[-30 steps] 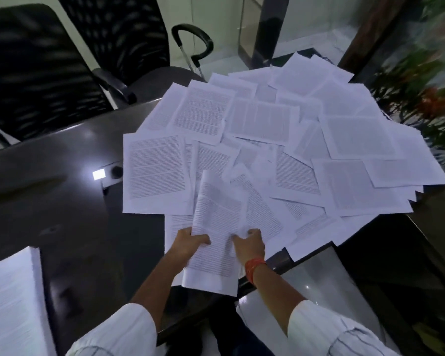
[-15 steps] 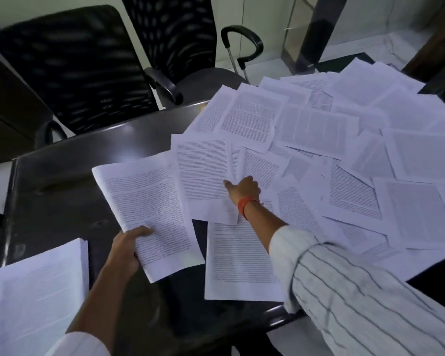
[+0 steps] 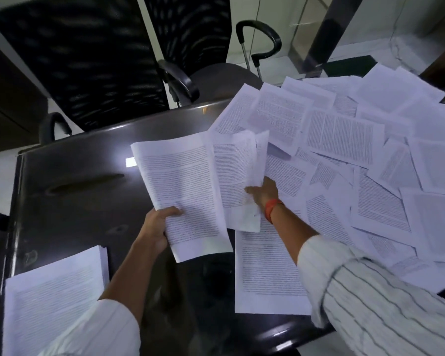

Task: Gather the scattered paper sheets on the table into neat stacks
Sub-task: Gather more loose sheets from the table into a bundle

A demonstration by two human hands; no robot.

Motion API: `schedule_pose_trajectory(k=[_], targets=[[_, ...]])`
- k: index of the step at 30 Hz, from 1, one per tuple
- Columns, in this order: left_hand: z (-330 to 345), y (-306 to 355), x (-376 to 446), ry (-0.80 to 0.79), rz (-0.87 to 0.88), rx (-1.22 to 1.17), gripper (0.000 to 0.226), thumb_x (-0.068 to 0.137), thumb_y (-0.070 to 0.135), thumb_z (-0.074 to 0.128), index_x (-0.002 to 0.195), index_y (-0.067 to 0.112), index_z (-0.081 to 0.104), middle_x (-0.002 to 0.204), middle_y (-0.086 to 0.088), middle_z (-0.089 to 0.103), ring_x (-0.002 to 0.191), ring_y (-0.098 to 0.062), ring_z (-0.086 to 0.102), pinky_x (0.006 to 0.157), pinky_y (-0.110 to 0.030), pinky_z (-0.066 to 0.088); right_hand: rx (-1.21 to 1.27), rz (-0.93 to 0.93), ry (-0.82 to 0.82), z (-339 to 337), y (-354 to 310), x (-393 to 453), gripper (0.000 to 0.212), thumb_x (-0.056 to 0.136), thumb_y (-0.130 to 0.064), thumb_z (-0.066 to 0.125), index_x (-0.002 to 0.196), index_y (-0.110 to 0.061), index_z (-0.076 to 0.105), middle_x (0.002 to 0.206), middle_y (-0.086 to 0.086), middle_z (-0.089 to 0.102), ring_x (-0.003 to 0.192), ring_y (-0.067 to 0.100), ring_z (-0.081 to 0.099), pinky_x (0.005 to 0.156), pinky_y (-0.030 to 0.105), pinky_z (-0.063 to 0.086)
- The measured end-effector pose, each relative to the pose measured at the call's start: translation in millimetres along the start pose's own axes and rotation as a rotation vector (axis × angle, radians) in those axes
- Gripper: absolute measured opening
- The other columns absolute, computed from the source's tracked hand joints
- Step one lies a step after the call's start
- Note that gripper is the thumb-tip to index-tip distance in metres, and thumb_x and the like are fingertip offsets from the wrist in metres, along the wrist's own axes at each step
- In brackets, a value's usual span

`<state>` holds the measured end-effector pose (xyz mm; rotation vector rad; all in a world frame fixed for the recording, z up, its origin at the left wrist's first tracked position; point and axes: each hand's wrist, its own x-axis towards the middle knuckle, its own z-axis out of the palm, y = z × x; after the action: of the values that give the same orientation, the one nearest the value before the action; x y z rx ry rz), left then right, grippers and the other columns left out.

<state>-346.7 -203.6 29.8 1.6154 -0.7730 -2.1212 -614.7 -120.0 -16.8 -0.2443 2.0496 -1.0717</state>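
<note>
Several printed white paper sheets [image 3: 342,140] lie scattered and overlapping over the right half of a dark glossy table [image 3: 70,181]. My left hand [image 3: 157,226] grips the lower left edge of a few printed sheets [image 3: 183,194] held above the table. My right hand [image 3: 263,192], with an orange band at the wrist, holds a lifted, curling sheet [image 3: 238,176] right beside those in my left hand. A neat stack of sheets [image 3: 52,299] lies at the table's near left corner. One single sheet [image 3: 267,271] lies flat by the near edge under my right forearm.
Two black mesh office chairs [image 3: 88,62] stand behind the table's far edge, one armrest [image 3: 180,80] close to the papers. A small bright socket plate [image 3: 130,161] shows on the tabletop behind the held sheets. Papers overhang the table's right edge.
My right hand has picked up a sheet from the pile and brought it left toward the sheets in my left hand. My left hand has raised its sheets to the right.
</note>
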Motion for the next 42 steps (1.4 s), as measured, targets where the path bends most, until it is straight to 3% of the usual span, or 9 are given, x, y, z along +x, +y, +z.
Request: schedule_pose_trajectory(k=[7, 11, 18, 21, 25, 28, 30, 33, 42], targets=[[14, -9, 22, 0.038, 0.121, 0.433, 0.027, 0.075, 0.000, 0.079, 0.099, 0.006, 0.068, 0.098, -0.013, 0.072, 0.087, -0.030, 0.069, 0.063, -0.031, 0.055, 0.205, -0.001, -0.471, -20, 20, -37, 0.029, 0.081, -0.001, 0.074, 0.110, -0.002, 0.069, 0.102, 0.014, 0.073, 0.089, 0.028, 0.071, 0.076, 0.037, 0.058], [12, -28, 30, 0.212, 0.203, 0.818, 0.038, 0.060, 0.042, 0.089, 0.085, 0.025, 0.066, 0.117, -0.009, 0.060, 0.106, -0.029, 0.060, 0.087, -0.047, 0.056, 0.258, 0.071, -0.527, -23, 31, -35, 0.019, 0.086, 0.006, 0.064, 0.099, -0.006, 0.069, 0.088, 0.007, 0.074, 0.078, 0.022, 0.069, 0.065, 0.032, 0.057], [13, -27, 19, 0.246, 0.242, 0.264, 0.064, 0.072, 0.010, 0.086, 0.126, 0.011, 0.053, 0.110, -0.003, 0.069, 0.098, -0.026, 0.069, 0.087, -0.049, 0.057, 0.391, 0.120, -0.627, -28, 26, -35, 0.016, 0.098, -0.002, 0.053, 0.107, -0.001, 0.066, 0.091, 0.008, 0.074, 0.079, 0.021, 0.070, 0.069, 0.031, 0.058], [13, -35, 15, 0.204, 0.187, 0.079, 0.069, 0.070, 0.010, 0.087, 0.131, 0.008, 0.054, 0.114, -0.009, 0.072, 0.102, -0.032, 0.071, 0.088, -0.053, 0.057, 0.236, 0.103, -0.626, -26, 21, -38, 0.014, 0.097, -0.010, 0.055, 0.090, -0.008, 0.067, 0.079, 0.007, 0.070, 0.067, 0.019, 0.065, 0.061, 0.030, 0.055], [17, -50, 5, 0.061, 0.048, 0.050, 0.039, 0.080, 0.004, 0.077, 0.117, 0.006, 0.066, 0.113, -0.011, 0.074, 0.102, -0.034, 0.071, 0.082, -0.050, 0.058, 0.096, 0.084, -0.693, -31, 15, -49, 0.030, 0.099, -0.019, 0.051, 0.071, -0.012, 0.060, 0.064, 0.000, 0.065, 0.055, 0.011, 0.057, 0.053, 0.022, 0.046], [9, -57, 4, 0.177, 0.060, -0.014, 0.032, 0.081, 0.003, 0.076, 0.112, 0.009, 0.069, 0.113, -0.008, 0.074, 0.102, -0.033, 0.069, 0.082, -0.049, 0.056, -0.289, -0.205, -0.370, -38, 23, -35, 0.034, 0.092, -0.043, 0.061, 0.103, -0.010, 0.065, 0.100, 0.006, 0.070, 0.091, 0.018, 0.064, 0.080, 0.032, 0.052], [-2, -59, 4, 0.240, 0.054, -0.046, 0.034, 0.083, 0.003, 0.075, 0.116, 0.009, 0.067, 0.118, -0.009, 0.072, 0.105, -0.033, 0.068, 0.083, -0.050, 0.055, -0.694, -0.424, -0.176, -46, 34, -26, 0.076, 0.076, -0.063, 0.069, 0.132, -0.016, 0.049, 0.131, 0.011, 0.056, 0.121, 0.027, 0.052, 0.098, 0.045, 0.048], [-17, -63, -2, 0.278, 0.044, -0.035, 0.031, 0.085, 0.002, 0.072, 0.114, 0.010, 0.067, 0.121, -0.011, 0.070, 0.107, -0.035, 0.067, 0.086, -0.051, 0.054, -1.163, -0.508, -0.223, -55, 46, -22, 0.123, 0.061, -0.078, 0.069, 0.151, -0.012, 0.017, 0.158, 0.016, 0.020, 0.146, 0.035, 0.019, 0.114, 0.057, 0.026], [-56, -88, -25, 0.330, 0.060, 0.044, 0.038, 0.084, 0.007, 0.075, 0.121, 0.009, 0.066, 0.121, -0.011, 0.070, 0.110, -0.039, 0.065, 0.092, -0.057, 0.052, -1.315, -0.438, -0.257, -55, 25, -9, 0.101, 0.071, -0.061, 0.076, 0.144, -0.012, 0.028, 0.143, 0.014, 0.047, 0.132, 0.034, 0.044, 0.106, 0.057, 0.033]])
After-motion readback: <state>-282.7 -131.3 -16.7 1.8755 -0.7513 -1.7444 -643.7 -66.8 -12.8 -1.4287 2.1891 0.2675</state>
